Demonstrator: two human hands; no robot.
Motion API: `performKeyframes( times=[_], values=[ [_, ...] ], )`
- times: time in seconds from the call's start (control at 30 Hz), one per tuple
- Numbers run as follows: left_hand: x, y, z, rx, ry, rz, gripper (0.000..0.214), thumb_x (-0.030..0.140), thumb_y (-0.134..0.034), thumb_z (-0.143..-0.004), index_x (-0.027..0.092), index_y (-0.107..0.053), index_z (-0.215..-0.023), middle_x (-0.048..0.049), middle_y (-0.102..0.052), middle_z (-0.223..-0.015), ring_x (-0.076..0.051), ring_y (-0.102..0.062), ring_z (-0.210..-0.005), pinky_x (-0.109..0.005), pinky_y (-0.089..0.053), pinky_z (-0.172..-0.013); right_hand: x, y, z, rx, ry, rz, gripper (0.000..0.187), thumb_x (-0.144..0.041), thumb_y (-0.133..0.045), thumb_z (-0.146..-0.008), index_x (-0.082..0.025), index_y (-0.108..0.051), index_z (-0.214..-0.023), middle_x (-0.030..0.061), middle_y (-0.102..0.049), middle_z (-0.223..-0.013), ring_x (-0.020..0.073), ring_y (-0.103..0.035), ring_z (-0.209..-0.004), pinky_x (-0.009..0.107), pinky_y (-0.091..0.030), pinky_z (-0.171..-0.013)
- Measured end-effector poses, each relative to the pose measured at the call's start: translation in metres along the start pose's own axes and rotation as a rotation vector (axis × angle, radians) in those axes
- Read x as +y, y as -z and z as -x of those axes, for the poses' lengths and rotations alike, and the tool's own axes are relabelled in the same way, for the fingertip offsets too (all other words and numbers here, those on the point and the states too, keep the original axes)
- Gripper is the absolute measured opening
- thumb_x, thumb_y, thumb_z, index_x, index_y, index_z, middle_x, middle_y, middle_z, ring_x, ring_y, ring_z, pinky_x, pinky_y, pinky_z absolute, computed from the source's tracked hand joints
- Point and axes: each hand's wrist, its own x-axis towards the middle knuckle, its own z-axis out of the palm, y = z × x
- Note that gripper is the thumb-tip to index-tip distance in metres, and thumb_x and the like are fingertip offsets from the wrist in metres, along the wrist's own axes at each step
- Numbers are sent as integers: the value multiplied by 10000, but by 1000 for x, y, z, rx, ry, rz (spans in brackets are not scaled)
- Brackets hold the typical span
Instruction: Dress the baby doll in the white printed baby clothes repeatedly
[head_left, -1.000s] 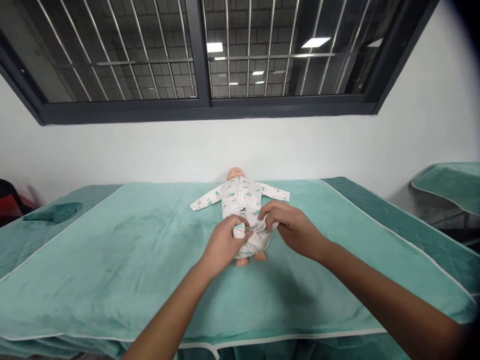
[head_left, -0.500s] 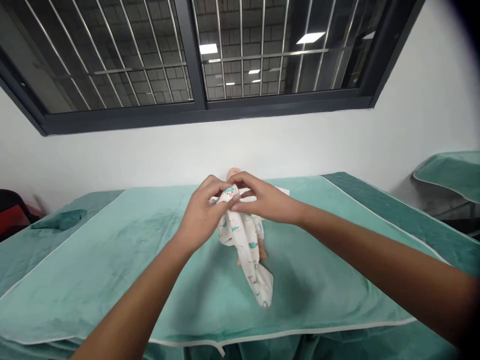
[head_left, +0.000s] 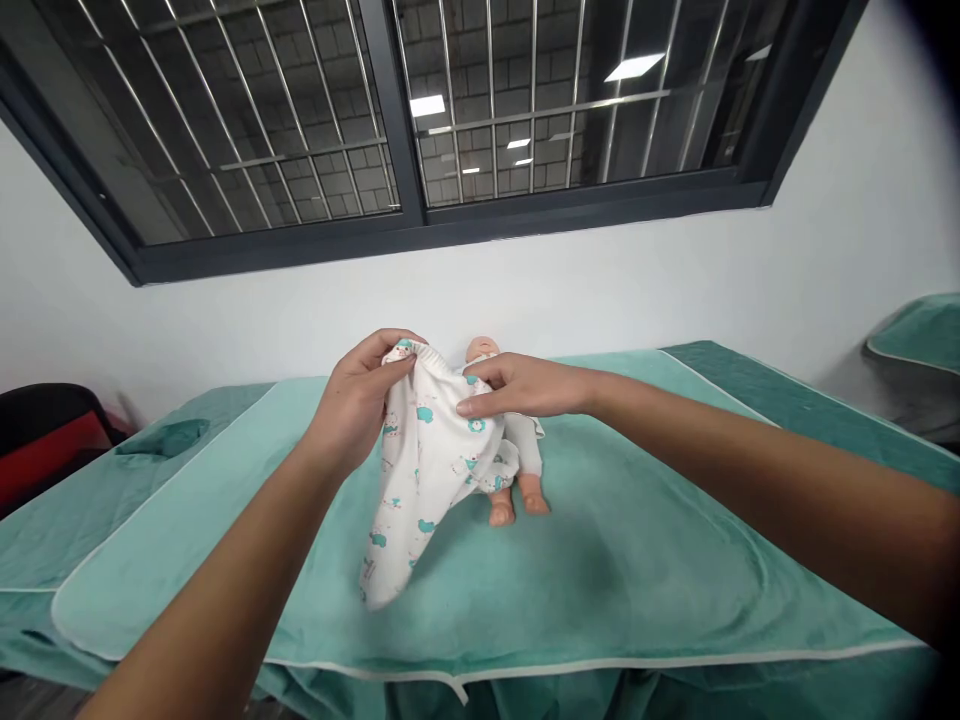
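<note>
A baby doll (head_left: 517, 470) lies on its back on a teal towel (head_left: 600, 560), its head near the wall and its bare feet toward me. I hold a pair of small white patterned baby trousers (head_left: 420, 470) up in front of it. My left hand (head_left: 360, 400) grips the left side of the waistband. My right hand (head_left: 517, 388) pinches the right side. The trouser legs hang down to the towel at the left. The garment and my hands hide most of the doll's body.
The towel covers a table (head_left: 787, 410) draped in darker green cloth that stands against a white wall under a barred window. A dark green folded cloth (head_left: 165, 437) lies at the far left. A red and black object (head_left: 45, 450) sits left; another green-covered table (head_left: 919, 335) stands right.
Both hands pulled the trousers off the doll's legs and lifted them up. The garment now hangs spread between them, shifted left, and the doll's bare legs and feet show.
</note>
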Motion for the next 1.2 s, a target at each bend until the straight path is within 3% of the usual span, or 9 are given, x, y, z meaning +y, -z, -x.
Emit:
performKeyframes(
  times=[0.2, 0.27, 0.47, 0.7, 0.8, 0.87, 0.93, 1.03, 1.2],
  values=[
    [8, -9, 9, -212, 75, -356, 266, 340, -690, -771, 204, -633, -992, -20, -624, -858, -171, -577, -734, -227, -430, -553, -8, -12, -2, 369, 173, 30, 196, -371, -650, -821, -194, -564, -829, -36, -511, -756, 122, -484, -715, 234, -375, -628],
    [11, -15, 11, -219, 51, -380, 187, 337, -682, -780, 194, -629, -888, -2, -593, -774, -149, -546, -669, -216, -402, -523, -16, -12, 2, 316, 198, 25, 194, -359, -669, -808, -196, -565, -828, -35, -519, -754, 121, -484, -712, 231, -374, -623],
    [8, -6, 1, 98, -131, -69, 98, 246, -626, -810, 206, -581, -887, 15, -551, -746, -116, -519, -609, -208, -392, -513, -16, 13, 22, 17, 83, 41, 289, -439, -687, -802, -176, -596, -724, -20, -524, -726, 120, -481, -690, 244, -378, -613],
    [2, -23, 7, -375, 153, -230, 353, 340, -738, -745, 205, -636, -1054, -61, -675, -1029, -235, -640, -902, -320, -511, -717, 4, -2, 11, 389, 175, -59, 331, -500, -645, -838, -179, -569, -800, -29, -506, -724, 110, -464, -670, 235, -368, -604],
    [-7, -35, 8, -354, 136, -199, 238, 369, -668, -811, 176, -653, -950, -43, -678, -910, -214, -632, -822, -312, -493, -701, 7, -7, 9, 487, 179, -141, 333, -509, -622, -857, -185, -556, -814, -38, -509, -729, 95, -452, -644, 222, -356, -582],
    [-12, -37, 5, -203, 83, -114, 194, 347, -650, -826, 170, -636, -903, -13, -642, -807, -167, -594, -721, -269, -464, -633, 8, -5, 12, 420, 128, -183, 338, -517, -628, -849, -183, -581, -858, -31, -544, -753, 100, -482, -653, 222, -368, -582],
    [-16, -37, 4, -66, 59, 3, 168, 330, -652, -827, 173, -606, -868, 19, -582, -716, -121, -531, -621, -223, -412, -550, 9, -2, 16, 203, 19, -163, 353, -504, -684, -806, -170, -624, -901, -10, -600, -790, 121, -537, -698, 233, -403, -608],
    [-19, -40, 6, -68, 151, 123, 245, 416, -628, -847, 174, -601, -868, 38, -522, -625, -90, -448, -510, -205, -352, -482, 13, -2, 20, 38, -121, -156, 383, -493, -728, -761, -157, -676, -937, 32, -669, -862, 166, -604, -775, 266, -455, -669],
    [-30, -46, 16, -329, 378, 64, 389, 417, -754, -738, 157, -675, -1015, -55, -693, -872, -195, -624, -753, -292, -475, -676, 24, -12, 15, 426, -39, -373, 344, -489, -683, -792, -167, -677, -911, 30, -662, -835, 165, -614, -767, 275, -475, -686]
  ],
)
